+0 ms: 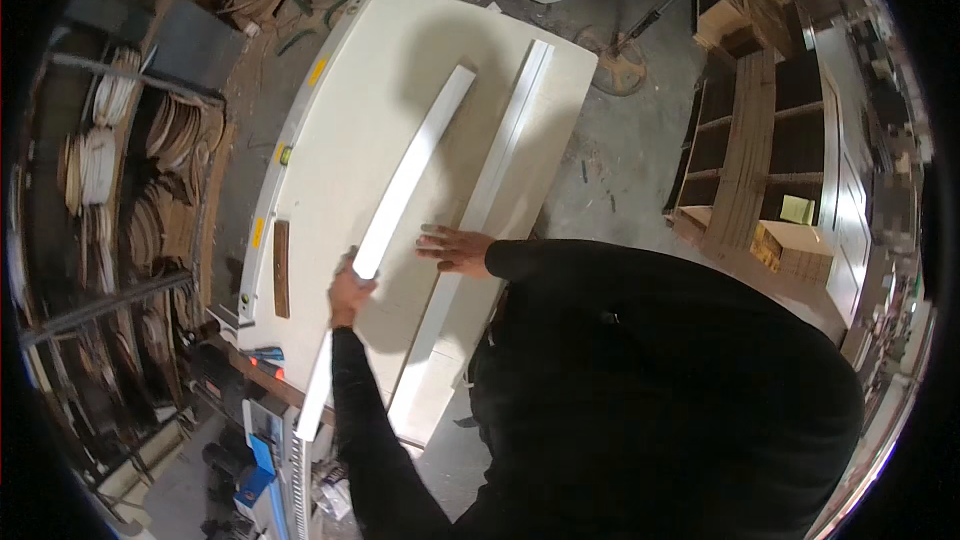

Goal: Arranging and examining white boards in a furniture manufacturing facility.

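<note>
My left hand [350,292] is wrapped round a long white strip [415,160], which runs slantwise over the pale table [340,155] and sticks out past its near end. To the right, my right hand [457,250] is open, fingers apart and pointing left. It is over the tabletop beside a second long white strip [487,195] with a lengthwise line along it. Whether the right hand touches that strip or the table I cannot tell. The two strips lie roughly side by side, with a gap between them.
A long spirit level [287,153] lies along the table's left edge, near a short brown wooden piece [281,268]. Tools [262,353] sit at the near left corner. Racks of coiled strips [160,135] stand left; a compartmented cabinet [750,150] and a round-based stand [620,62] are right.
</note>
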A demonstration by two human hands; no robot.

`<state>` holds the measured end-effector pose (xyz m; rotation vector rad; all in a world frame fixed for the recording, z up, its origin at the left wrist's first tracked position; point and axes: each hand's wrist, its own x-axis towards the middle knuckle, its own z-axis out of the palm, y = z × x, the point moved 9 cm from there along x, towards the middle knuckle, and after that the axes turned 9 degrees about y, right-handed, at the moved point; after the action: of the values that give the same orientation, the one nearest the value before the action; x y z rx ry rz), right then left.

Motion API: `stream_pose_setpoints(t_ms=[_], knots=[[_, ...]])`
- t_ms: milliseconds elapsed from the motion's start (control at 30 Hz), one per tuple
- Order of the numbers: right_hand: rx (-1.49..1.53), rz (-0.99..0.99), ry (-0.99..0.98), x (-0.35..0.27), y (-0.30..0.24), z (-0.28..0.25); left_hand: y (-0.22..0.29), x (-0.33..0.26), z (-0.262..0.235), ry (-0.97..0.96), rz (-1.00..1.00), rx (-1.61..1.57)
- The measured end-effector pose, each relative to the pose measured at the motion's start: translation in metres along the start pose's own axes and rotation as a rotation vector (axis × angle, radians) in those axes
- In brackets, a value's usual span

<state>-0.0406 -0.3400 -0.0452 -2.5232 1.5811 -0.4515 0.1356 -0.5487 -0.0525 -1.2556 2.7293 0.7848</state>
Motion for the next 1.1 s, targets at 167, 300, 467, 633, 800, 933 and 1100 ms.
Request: stream_pose_setpoints(t_ms=[167,300,467,633,800,933,1100], knots=[[-0.032,0.022,0.1,-0.002,-0.001,0.021,0.106,0.024,0.045,-0.001,-0.053,0.008],[0.064,0.077,0.16,-0.002,0.0,-0.008,0.096,0.007,0.081,-0.039,-0.114,-0.269],[0.039,0.049,0.275,-0.007,0.003,-0.014,0.111,-0.029,0.089,0.051,-0.138,-0.845],[0.19,0.0,0.329,-0.009,0.001,-0.027,0.114,-0.055,0.096,0.038,-0.295,-0.957],[0.411,0.201,0.259,-0.036,0.07,-0.059,0.174,-0.072,0.073,0.218,0.062,-0.159],[0.221,0.387,0.348,-0.088,0.203,-0.1,0.169,-0.094,0.063,0.253,-0.122,-0.038],[-0.19,0.887,0.482,-0.186,0.378,-0.153,0.132,-0.11,0.08,0.337,-0.28,-0.258]])
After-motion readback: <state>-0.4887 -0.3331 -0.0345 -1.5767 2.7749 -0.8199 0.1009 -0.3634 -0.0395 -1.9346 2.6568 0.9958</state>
